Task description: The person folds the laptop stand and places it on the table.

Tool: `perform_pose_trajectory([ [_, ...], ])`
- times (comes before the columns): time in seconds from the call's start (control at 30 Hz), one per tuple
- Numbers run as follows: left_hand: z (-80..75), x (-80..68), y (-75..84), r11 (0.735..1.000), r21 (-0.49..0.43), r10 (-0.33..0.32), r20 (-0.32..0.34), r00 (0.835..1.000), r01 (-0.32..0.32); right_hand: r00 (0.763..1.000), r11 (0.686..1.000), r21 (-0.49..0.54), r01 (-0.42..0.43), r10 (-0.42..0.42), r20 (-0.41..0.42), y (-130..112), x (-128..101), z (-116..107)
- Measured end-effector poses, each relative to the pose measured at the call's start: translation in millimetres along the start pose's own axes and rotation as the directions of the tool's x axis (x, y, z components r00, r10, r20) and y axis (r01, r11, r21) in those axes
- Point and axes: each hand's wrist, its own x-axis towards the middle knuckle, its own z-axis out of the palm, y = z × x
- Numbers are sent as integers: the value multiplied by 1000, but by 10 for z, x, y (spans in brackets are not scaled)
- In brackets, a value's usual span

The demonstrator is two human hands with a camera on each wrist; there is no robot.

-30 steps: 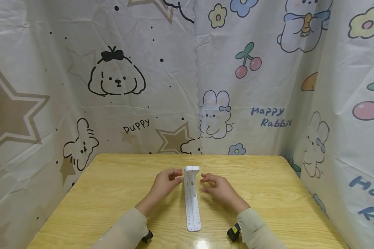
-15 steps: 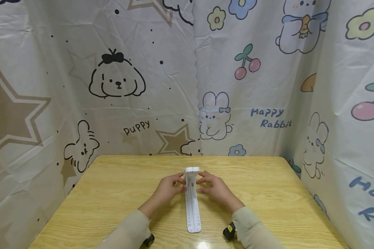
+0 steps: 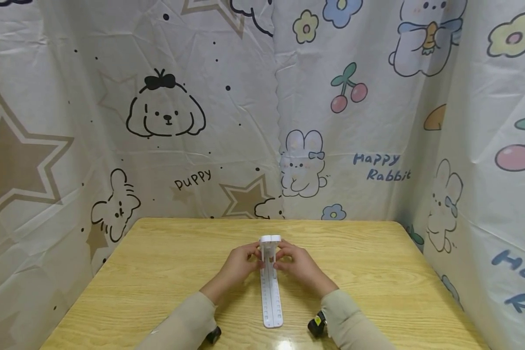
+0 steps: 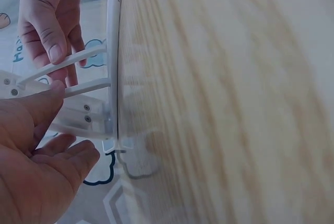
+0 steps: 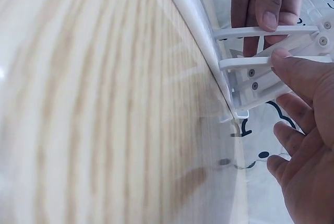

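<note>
Both hands have closed in from either side since a second ago, when they hovered apart from the device; now they meet at its raised far end. Around the scene hangs a cartoon-print curtain [image 3: 166,112] on three sides, enclosing a wooden table [image 3: 376,272]. Along the table's middle lies a long white device [image 3: 271,296], a flat strip pointing away from the person, with an upright bracket [image 3: 270,241] at the far end; lying flat, it leaves the bracket free to be steadied from both sides. Each arm wears a pale sleeve [image 3: 179,325] with a small dark camera at the wrist. The left hand [image 3: 240,265] pinches the bracket's thin arms, thumb on one bar and fingers curled behind, as the wrist views show. The right hand [image 3: 299,265] mirrors it, thumb tip pressed on a bar and a fingertip on the next, the remaining fingers loose beneath. Small screws [image 5: 252,72] dot the bracket's side.
</note>
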Motion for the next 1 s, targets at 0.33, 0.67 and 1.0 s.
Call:
perform_pose_trajectory([
  [0.33,1,-27,5,997,-71,-26,6,1000,27,1000,1000,-20,7,-7,2,-25,29,17],
  [0.67,5,-20,0,994,-103,-35,16,999,36,1000,999,-49,-9,9,-11,-25,60,16],
  [1.0,30,-26,13,994,-103,-29,15,999,30,999,1000,-19,-12,11,-34,-47,52,32],
])
